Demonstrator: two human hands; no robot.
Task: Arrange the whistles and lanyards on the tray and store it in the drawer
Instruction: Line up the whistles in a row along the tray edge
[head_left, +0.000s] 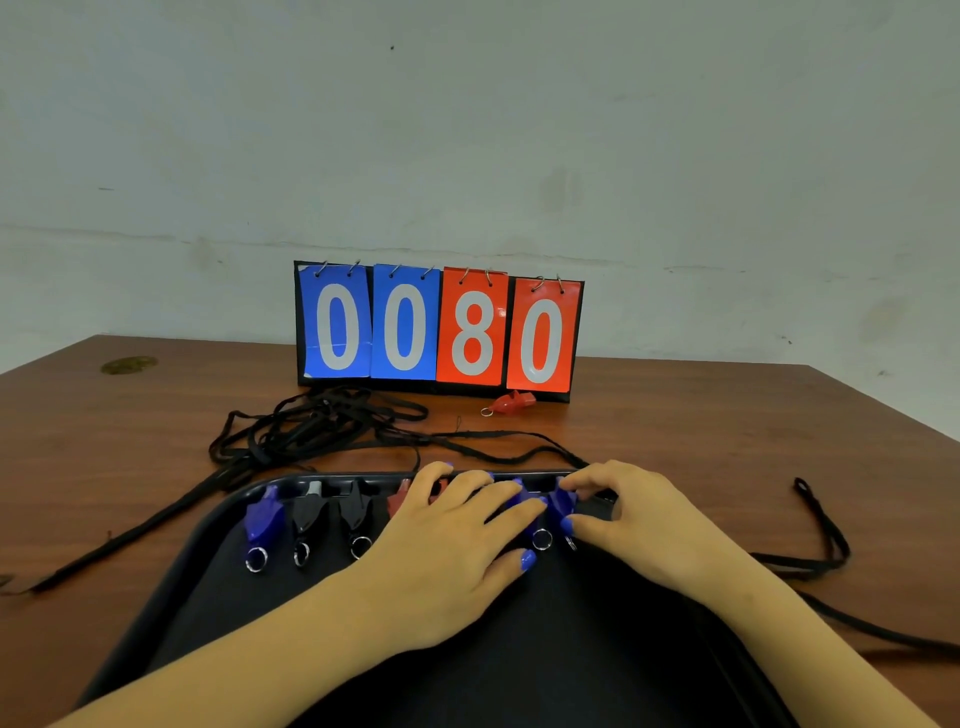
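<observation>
Left hand (447, 525) spread flat over tray (171, 561), right hand (631, 512) seemingly pinching blue whistle (563, 501)

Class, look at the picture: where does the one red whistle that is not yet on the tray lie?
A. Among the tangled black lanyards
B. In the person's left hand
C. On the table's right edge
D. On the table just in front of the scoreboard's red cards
D: the red whistle lies on the table, at the foot of the scoreboard below its red cards.
</observation>
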